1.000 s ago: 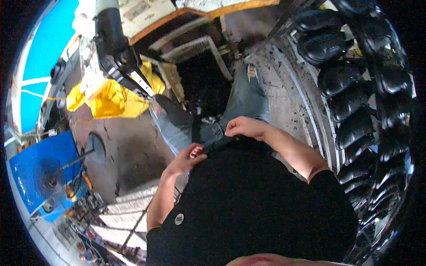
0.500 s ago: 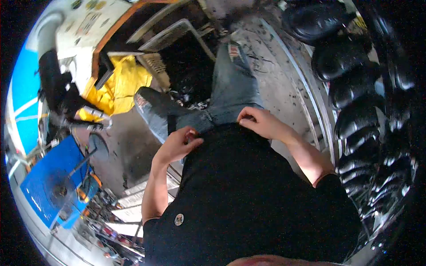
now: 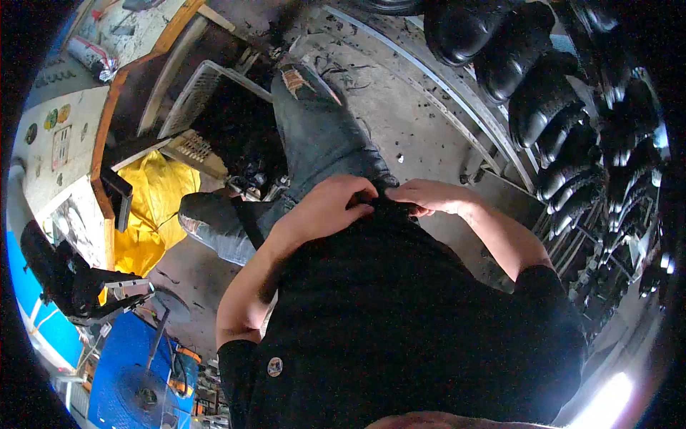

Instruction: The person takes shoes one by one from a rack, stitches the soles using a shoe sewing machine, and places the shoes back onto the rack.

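Observation:
At the waist, my left hand (image 3: pixel 330 209) is closed, its fingertips and thumb curled on dark cloth at the hem of the black T-shirt (image 3: pixel 414 322). Close by on the other side, my right hand (image 3: pixel 432 196) pinches the same hem, bunched between the two hands. Exactly how much cloth lies inside the fingers is hidden. Below the hem are ripped blue jeans (image 3: pixel 318 136), with the knees apart. A small round badge (image 3: pixel 275 367) sits on the shirt.
Rows of glossy black shoe-shaped pieces (image 3: pixel 532 107) hang on a rack at the right. Left of the legs are a yellow cloth or bag (image 3: pixel 153 207), a wood-edged bench (image 3: pixel 103 154) and a white crate (image 3: pixel 189 100). A fan (image 3: pixel 146 395) stands at lower left.
My hands have come closer together at the middle of the shirt hem; the left moved right and up. The view has turned, and the surroundings at left have shifted down and left.

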A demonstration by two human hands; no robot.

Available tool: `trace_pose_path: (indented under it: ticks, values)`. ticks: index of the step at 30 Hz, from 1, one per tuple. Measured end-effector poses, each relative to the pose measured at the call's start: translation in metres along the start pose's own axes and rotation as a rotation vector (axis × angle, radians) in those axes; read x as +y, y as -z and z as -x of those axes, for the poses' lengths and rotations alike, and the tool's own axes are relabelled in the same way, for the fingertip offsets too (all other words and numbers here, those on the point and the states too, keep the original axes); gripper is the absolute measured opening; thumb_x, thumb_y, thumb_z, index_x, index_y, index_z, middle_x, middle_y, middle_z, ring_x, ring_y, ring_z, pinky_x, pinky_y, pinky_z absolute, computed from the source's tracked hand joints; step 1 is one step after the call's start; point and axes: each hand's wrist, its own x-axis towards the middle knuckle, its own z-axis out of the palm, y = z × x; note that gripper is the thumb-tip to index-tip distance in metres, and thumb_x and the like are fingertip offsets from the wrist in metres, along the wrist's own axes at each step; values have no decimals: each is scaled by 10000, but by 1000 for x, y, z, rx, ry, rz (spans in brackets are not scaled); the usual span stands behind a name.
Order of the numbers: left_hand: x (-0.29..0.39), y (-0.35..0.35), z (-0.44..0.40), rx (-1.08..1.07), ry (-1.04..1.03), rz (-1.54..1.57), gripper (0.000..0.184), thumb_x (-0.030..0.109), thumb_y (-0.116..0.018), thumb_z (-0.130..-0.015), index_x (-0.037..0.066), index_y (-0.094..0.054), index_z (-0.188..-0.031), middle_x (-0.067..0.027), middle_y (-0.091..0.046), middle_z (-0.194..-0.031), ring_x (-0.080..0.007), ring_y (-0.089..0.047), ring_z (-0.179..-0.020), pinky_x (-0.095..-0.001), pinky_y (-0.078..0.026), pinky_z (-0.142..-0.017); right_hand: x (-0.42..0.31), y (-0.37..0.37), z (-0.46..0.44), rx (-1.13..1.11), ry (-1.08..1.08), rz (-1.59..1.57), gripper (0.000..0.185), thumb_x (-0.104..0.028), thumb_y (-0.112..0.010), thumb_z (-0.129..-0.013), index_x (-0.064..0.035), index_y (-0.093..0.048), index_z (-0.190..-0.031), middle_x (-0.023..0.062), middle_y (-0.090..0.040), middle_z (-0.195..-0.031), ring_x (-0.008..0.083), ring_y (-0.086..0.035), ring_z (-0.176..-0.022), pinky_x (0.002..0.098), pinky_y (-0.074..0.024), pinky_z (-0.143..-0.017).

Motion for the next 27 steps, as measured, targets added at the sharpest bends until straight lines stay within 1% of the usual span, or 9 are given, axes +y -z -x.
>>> trace_pose_path:
  ticks: [1,2,3,5,6,10,21,23,27]
  values:
    - [-3,-4,-3,-71,32,28,277,211,-703,-867,34,-639,-1069,-173,-668,-1001,-357,-638,-963,-422,-508,-842,-4,-3,3,-54,21,-61,474,-546,-524,-988,-136,-562,-752,-76,-376,-600,41,-313,-523,235,-251,-463]
    - [-6,-9,-6,-139,65,56,294,250,-704,-871,30,-636,-1054,-181,-668,-978,-363,-638,-959,-429,-507,-838,-5,-10,6,-7,34,-45,382,-435,-573,-993,-135,-564,-756,-93,-378,-597,25,-304,-520,224,-224,-453]
    - [-9,-14,-7,-137,58,61,294,250,-704,-871,30,-636,-1054,-181,-668,-978,-363,-638,-959,-429,-507,-838,-2,-9,4,-1,28,-43,382,-435,-573,-993,-135,-564,-756,-93,-378,-597,25,-304,-520,224,-224,-453]
    - [-12,-24,-10,-168,-40,-160,360,352,-683,-888,23,-633,-1025,-203,-667,-951,-379,-634,-962,-445,-506,-833,6,-4,-2,-129,126,-268,323,-354,-594,-989,-128,-558,-760,-108,-362,-589,15,-285,-509,219,-193,-442]
    - [-10,-27,-12,-167,-46,-155,360,352,-683,-888,23,-633,-1025,-203,-667,-951,-379,-634,-962,-445,-506,-833,-1,-4,3,-64,156,-349,267,-289,-602,-981,-124,-564,-775,-114,-346,-575,8,-275,-494,212,-169,-432]
    - [0,-32,-17,-20,-110,-181,428,418,-636,-917,4,-613,-1021,-221,-651,-987,-408,-619,-967,-472,-497,-845,-5,0,11,-4,280,-525,245,-227,-572,-984,-129,-544,-762,-111,-336,-550,12,-271,-467,218,-175,-416]
    - [-8,-53,-17,10,-154,-227,442,396,-565,-958,-38,-551,-1038,-257,-631,-1003,-430,-614,-958,-495,-489,-841,20,-18,25,181,294,-595,240,-203,-590,-977,-113,-580,-754,-94,-363,-543,9,-288,-455,218,-183,-410]
    - [-6,-52,-15,-126,-103,-231,418,384,-560,-959,-28,-550,-1034,-254,-636,-984,-439,-618,-926,-507,-492,-821,31,-21,26,175,297,-592,245,-213,-591,-980,-105,-577,-761,-93,-375,-550,7,-292,-461,216,-182,-411]
    - [0,-54,-12,-185,-103,-215,400,385,-566,-953,-12,-561,-1006,-247,-641,-963,-443,-620,-906,-512,-493,-814,35,-27,39,188,313,-604,243,-212,-603,-974,-95,-573,-763,-87,-394,-556,9,-298,-465,208,-185,-419]
